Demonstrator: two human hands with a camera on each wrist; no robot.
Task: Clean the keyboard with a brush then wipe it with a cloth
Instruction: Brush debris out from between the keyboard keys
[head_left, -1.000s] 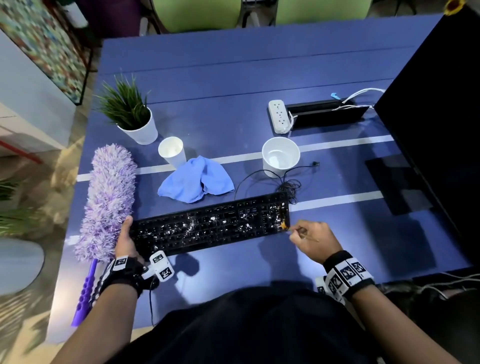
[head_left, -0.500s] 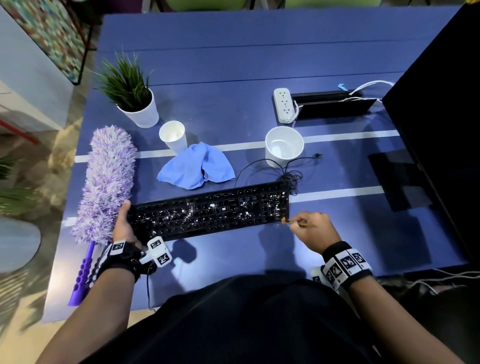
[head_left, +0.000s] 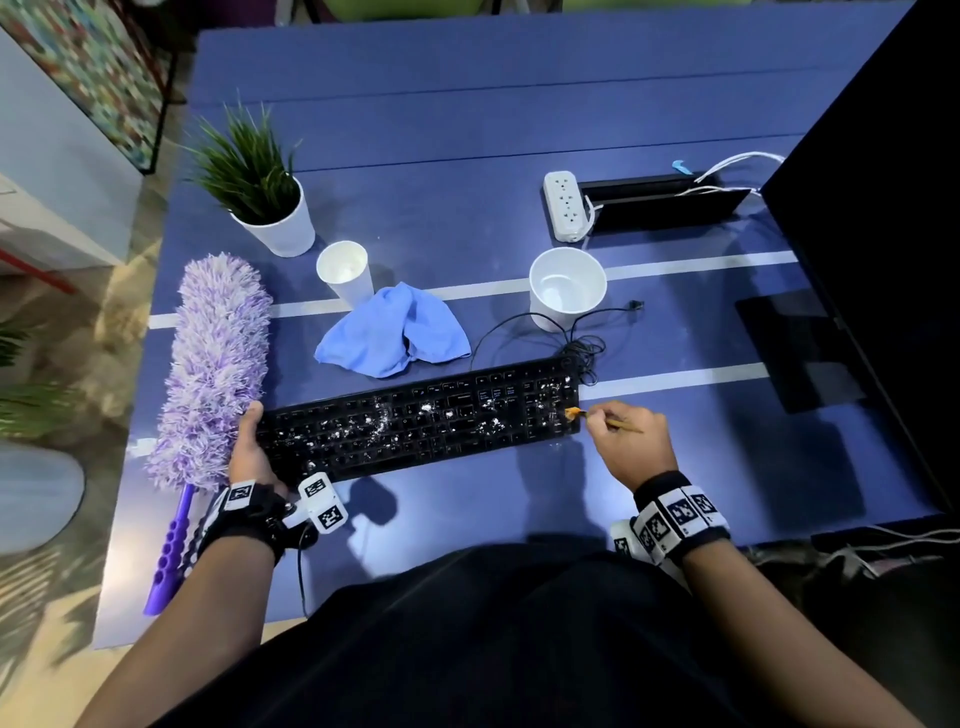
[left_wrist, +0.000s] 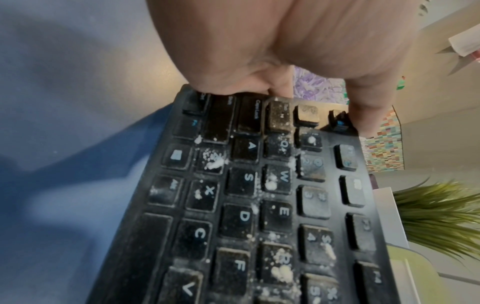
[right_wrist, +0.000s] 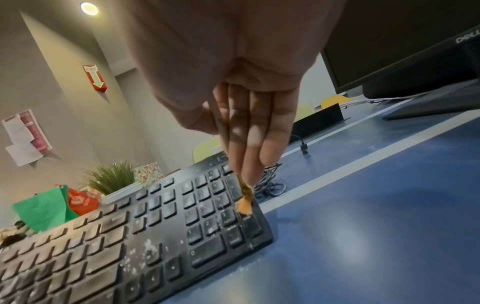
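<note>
The blue desk (head_left: 467, 130) carries everything, with white stripes across it. On its near half lies the black keyboard (head_left: 415, 421), a full-size board with number pad, its keys dusty and littered with white crumbs, thickest around the middle. Its long axis runs left to right across the desk, with the right end set a little farther from the person than the left; its cable coils off the far right corner. Just behind it sits the blue cloth (head_left: 389, 338), crumpled in a soft heap, touching neither hand.

The left hand (head_left: 252, 447) clasps the keyboard's left end, thumb over the far corner, fingers curled round the edge by the Caps Lock key. The right hand (head_left: 631, 441) pinches a thin wooden brush (head_left: 605, 420) between thumb and fingers; its shaft points left toward the board, and its orange bristles touch the right edge of the number pad, beside the Enter key.
</note>
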